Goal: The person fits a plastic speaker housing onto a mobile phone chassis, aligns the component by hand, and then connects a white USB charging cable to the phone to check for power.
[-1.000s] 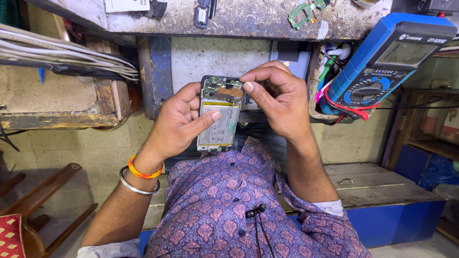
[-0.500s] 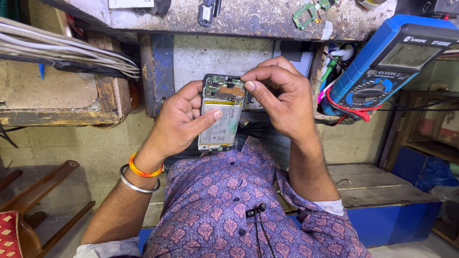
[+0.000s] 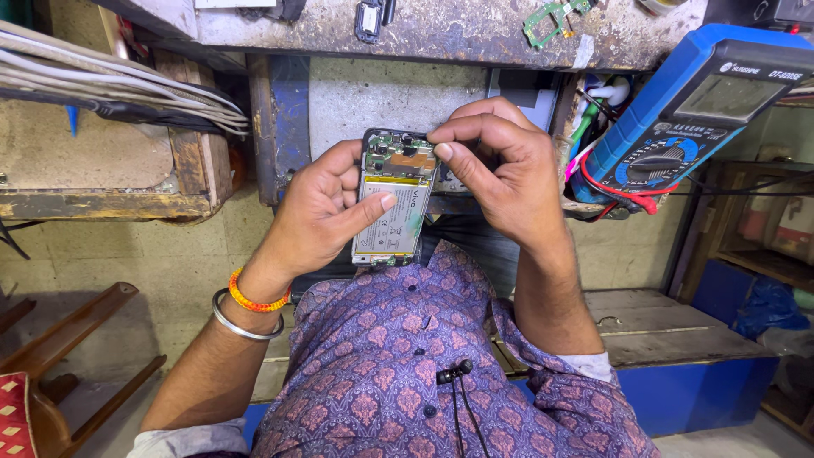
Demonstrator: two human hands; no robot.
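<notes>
In front of the chest, below the edge of the counter [image 3: 441, 38], the left hand [image 3: 318, 216] holds an opened phone [image 3: 394, 199] from the side, thumb pressed on its pale battery with a white label. The right hand [image 3: 496, 174] has its grip pinched on the top right corner of the phone, near the green board. A blue multimeter [image 3: 691, 110] with red wires leans at the right.

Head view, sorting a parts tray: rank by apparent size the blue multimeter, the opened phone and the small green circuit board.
1. blue multimeter, partly cropped.
2. opened phone, nearer the camera, held in the left hand.
3. small green circuit board.
</notes>
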